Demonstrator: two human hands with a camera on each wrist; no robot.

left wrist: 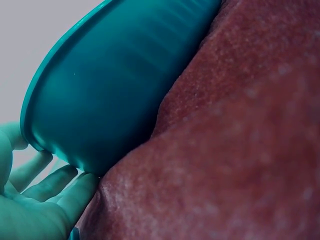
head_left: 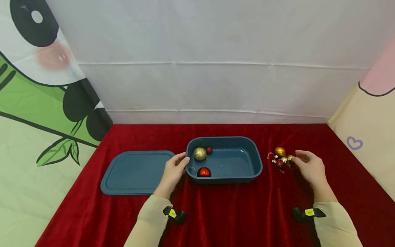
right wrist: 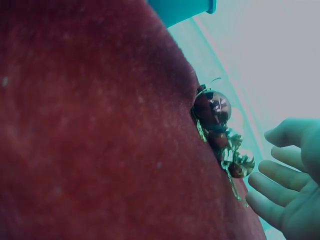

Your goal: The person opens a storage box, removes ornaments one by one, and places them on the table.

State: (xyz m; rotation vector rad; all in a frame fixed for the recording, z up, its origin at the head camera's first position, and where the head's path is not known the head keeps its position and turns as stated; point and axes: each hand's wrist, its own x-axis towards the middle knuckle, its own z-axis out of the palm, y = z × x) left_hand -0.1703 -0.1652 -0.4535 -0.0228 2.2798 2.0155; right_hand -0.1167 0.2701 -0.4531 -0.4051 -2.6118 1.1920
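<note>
A blue rectangular box (head_left: 228, 180) stands uncovered on the red cloth. My left hand (head_left: 173, 173) grips its left end, thumb at the rim and fingers against the outer wall (left wrist: 95, 100). Inside, toward the left, lie a glittery gold Christmas ball (head_left: 200, 154), a small red ball (head_left: 209, 150) and a shiny red ball (head_left: 204, 172). To the right of the box is a cluster of small gold and red ornaments (head_left: 279, 164) with an orange-gold ball (head_left: 279, 151) behind. My right hand (head_left: 311, 169) is beside this cluster, fingers (right wrist: 280, 175) apart and nothing between them.
A flat blue lid (head_left: 135, 173) lies left of the box, its right edge partly behind my left hand. The red cloth (head_left: 234, 212) has folds at the front. A white cloth backdrop (head_left: 216, 89) rises behind the table, with printed panels at both sides.
</note>
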